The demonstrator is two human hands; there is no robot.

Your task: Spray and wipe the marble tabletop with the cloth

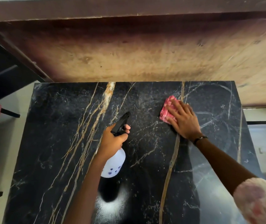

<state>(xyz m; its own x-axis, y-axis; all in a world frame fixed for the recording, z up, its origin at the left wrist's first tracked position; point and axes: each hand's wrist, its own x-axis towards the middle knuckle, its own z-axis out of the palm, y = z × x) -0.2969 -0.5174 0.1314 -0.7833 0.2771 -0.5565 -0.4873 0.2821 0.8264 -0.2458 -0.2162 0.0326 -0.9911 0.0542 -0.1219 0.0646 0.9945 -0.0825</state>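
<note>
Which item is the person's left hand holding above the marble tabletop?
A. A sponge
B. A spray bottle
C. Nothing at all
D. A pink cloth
B: the left hand grips the black trigger head of a white spray bottle above the marble tabletop, while the right hand presses the pink cloth flat on the surface.

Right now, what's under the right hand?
A folded pink cloth lies under the right hand, pressed flat on the black marble tabletop. Its left part shows; the part beneath the palm is covered.

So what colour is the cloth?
Pink with white, seen in the head view, under the right hand: cloth.
</note>
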